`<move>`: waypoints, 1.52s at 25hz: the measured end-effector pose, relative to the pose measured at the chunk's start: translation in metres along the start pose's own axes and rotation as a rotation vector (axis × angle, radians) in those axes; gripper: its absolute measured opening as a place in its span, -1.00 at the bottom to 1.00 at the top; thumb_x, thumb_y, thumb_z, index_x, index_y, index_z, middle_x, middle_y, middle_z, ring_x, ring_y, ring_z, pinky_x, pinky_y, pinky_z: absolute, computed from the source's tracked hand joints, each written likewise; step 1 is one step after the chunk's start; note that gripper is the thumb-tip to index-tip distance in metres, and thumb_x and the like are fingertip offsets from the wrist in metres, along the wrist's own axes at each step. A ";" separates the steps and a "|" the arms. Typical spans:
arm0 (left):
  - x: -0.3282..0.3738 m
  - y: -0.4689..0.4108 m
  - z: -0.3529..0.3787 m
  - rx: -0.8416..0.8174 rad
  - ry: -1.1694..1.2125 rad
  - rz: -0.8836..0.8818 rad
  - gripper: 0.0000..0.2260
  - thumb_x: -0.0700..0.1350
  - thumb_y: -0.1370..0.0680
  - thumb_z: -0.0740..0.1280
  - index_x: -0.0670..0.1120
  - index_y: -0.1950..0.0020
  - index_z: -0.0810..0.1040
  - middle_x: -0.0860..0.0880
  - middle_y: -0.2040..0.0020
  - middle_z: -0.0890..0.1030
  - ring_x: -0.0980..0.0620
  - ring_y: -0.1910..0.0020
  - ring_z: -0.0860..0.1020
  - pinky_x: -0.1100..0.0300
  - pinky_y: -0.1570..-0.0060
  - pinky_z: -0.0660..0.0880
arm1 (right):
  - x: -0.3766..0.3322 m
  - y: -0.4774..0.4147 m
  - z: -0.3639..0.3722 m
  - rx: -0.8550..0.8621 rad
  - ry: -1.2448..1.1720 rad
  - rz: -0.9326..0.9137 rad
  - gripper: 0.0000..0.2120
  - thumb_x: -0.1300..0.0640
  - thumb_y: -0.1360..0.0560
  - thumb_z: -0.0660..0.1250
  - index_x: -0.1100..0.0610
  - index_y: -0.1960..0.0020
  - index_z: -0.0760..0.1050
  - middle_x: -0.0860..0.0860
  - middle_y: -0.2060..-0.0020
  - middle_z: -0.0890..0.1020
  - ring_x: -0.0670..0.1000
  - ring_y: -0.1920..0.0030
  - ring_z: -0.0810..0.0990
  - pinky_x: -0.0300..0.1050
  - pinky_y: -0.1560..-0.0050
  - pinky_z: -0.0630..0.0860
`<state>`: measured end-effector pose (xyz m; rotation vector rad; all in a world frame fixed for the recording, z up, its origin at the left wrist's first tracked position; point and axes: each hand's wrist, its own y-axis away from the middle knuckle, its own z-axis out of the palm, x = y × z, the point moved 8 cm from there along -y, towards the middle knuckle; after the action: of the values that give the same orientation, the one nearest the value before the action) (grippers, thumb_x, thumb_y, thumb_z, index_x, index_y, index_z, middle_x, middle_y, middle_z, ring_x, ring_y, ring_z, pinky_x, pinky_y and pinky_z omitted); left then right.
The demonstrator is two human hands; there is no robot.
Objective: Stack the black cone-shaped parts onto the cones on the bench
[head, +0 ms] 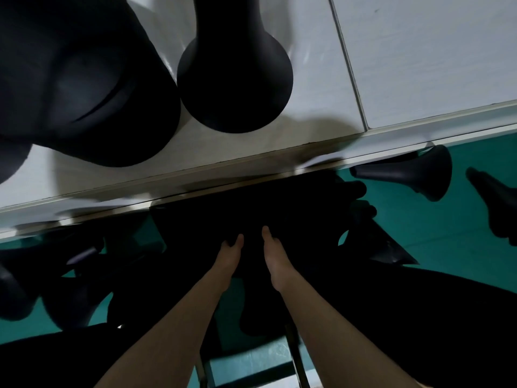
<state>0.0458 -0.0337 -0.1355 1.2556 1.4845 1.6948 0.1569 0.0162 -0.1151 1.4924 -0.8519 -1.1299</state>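
Two black cones stand on the white bench (419,51), seen from above: a wide one (84,79) at the left and a narrower one (235,79) beside it. Below the bench's front edge, my left hand (230,253) and my right hand (274,259) reach down side by side onto a large black cone-shaped part (251,208). Each hand's thumb and fingers curl against its dark surface. The fingertips are lost in the black, and the part's outline is hard to make out.
Loose black cone parts lie on the green floor (447,247): one on its side at the right (414,172), another at the far right (495,197), several at the left (22,289). A metal frame (296,357) shows near my arms.
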 end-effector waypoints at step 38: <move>0.103 0.187 -0.071 0.145 0.078 0.686 -0.82 -0.19 -0.63 0.28 -0.09 -0.23 0.42 -0.07 -0.09 0.56 0.07 0.06 0.56 0.31 0.15 0.51 | -0.056 0.160 0.060 -0.109 0.055 -0.312 -0.56 -0.12 -0.71 0.17 0.15 -0.42 0.46 0.13 -0.17 0.62 0.09 -0.02 0.62 -0.11 0.10 0.49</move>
<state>-0.0291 -0.0193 0.0763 1.9566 1.3149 2.0946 0.0895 0.0152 0.0513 1.5928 -0.5212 -1.3329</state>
